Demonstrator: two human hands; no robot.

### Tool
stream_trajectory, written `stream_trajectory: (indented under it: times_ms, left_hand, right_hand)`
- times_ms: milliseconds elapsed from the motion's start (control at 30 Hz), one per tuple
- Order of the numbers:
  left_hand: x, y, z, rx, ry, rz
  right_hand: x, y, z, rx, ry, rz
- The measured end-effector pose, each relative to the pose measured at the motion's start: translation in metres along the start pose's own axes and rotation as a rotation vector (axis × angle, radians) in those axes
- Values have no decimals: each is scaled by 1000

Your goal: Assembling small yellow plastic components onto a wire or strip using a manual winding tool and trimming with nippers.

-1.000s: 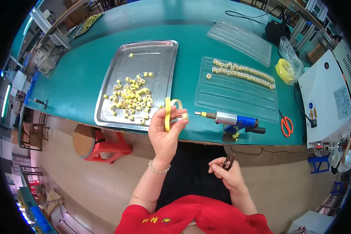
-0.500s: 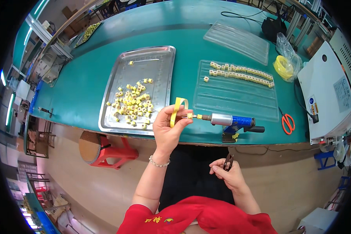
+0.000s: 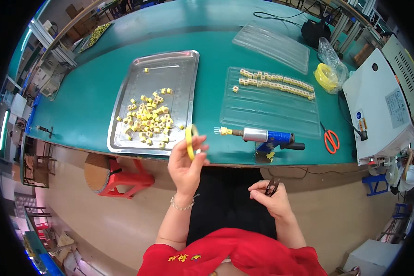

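My left hand (image 3: 185,171) has the yellow tape ring (image 3: 189,142), left of the spindle tool (image 3: 261,135); probably light, kinda bendy, so pinch its rim. Right hand (image 3: 275,200)'s clutching dark snips (image 3: 272,187).

The left hand (image 3: 184,165) reaches out, half-curled; the right hand (image 3: 275,198) is clenched.

Bright, even light fills the room, with a glowing tube (image 3: 4,130) at the left edge. Pale glare streaks the metal tray (image 3: 170,69) and glints off the clear plastic tray (image 3: 271,48). The left hand (image 3: 184,172) is well lit. Fisheye distortion bows the tabletop (image 3: 208,92); the corners go black.
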State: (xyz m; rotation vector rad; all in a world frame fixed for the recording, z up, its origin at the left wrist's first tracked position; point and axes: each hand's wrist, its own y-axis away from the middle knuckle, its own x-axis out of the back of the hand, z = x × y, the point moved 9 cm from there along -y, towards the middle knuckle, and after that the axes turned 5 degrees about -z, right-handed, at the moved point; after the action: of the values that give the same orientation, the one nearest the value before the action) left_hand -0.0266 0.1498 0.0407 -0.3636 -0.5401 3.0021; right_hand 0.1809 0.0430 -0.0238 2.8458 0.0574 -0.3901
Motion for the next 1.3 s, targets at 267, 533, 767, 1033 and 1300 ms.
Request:
stream_trajectory:
  times_ms: [267,533,767,1033,1300]
  left_hand:
    - [-46,84,-7,321,299,-408]
    - [-55,97,-13,327,318,-449]
    - [-62,99,-21,498,354,-477]
    - [-56,74,-18,505,433,-413]
    - [-60,47,1,311,463,-402]
  right_hand:
    - [-32,-22,-58,198,338,-176]
    - [-59,-25,-81,168,403,-321]
    - [-84,-8,-123,647,841,-212]
    - [-108,-25,-177,904,989,-249]
    - [-91,-106,-185,460,853,-200]
